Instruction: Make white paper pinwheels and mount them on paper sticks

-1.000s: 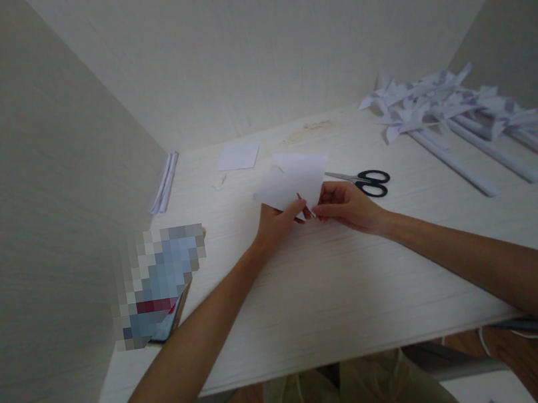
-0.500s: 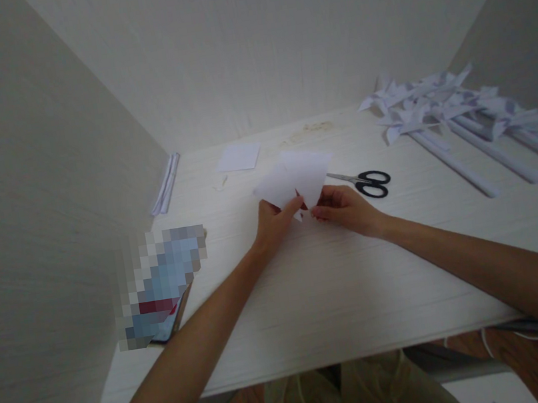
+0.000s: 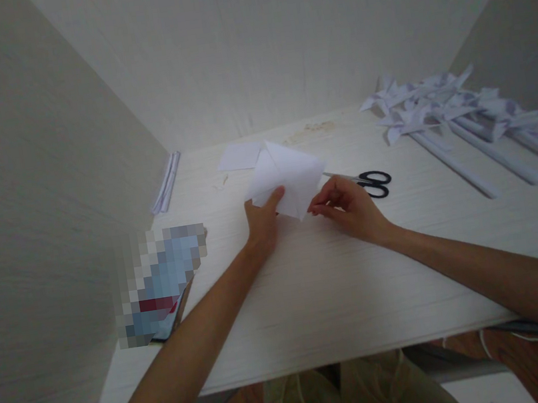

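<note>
A white folded sheet of paper (image 3: 285,173) is held just above the white desk (image 3: 342,285) in the middle. My left hand (image 3: 261,219) grips its left lower edge, thumb on top. My right hand (image 3: 345,207) pinches the sheet's lower right corner with curled fingers. Black-handled scissors (image 3: 370,183) lie just beyond my right hand.
Several white paper pinwheels on rolled paper sticks (image 3: 460,126) lie at the back right. A small white paper square (image 3: 239,157) lies at the back. Folded paper strips (image 3: 165,183) rest along the left wall. A phone (image 3: 161,291) lies at the left.
The sheet has turned and opened flatter, with its point now facing away. My left hand slid to its left edge; my right hand shifted slightly right along the corner.
</note>
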`<state>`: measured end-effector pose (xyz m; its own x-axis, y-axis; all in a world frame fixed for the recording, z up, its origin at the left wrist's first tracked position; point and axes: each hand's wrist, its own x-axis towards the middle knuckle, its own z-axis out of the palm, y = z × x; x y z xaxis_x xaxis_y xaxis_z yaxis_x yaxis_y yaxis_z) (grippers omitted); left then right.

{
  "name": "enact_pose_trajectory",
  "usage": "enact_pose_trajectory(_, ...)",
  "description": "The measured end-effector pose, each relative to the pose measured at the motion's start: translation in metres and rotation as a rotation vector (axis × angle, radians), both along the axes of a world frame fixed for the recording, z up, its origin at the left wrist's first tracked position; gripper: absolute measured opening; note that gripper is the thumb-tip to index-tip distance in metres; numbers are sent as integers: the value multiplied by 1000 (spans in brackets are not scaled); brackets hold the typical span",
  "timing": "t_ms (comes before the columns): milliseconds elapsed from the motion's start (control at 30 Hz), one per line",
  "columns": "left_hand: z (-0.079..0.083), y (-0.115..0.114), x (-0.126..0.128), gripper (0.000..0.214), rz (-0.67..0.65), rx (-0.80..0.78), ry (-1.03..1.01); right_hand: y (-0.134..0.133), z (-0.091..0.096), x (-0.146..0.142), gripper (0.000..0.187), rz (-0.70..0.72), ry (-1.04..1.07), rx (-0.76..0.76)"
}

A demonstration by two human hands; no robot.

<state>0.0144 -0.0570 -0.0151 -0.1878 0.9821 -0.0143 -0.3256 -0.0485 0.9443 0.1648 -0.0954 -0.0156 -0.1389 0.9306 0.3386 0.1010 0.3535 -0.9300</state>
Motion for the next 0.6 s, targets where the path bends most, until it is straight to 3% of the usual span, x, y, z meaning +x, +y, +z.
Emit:
enact_pose_trajectory(100,1,0,0,27,-17,19,3,-2,2,0,9,-12,-113,74)
enact_pose_trajectory(267,3,-2,0,25,-57,23,-21,0,0,1,18,-10,-206,46)
enact_pose_trajectory(600,4,-5,3,22,-91,21,-39,7,-4,3,14,35,-87,55)
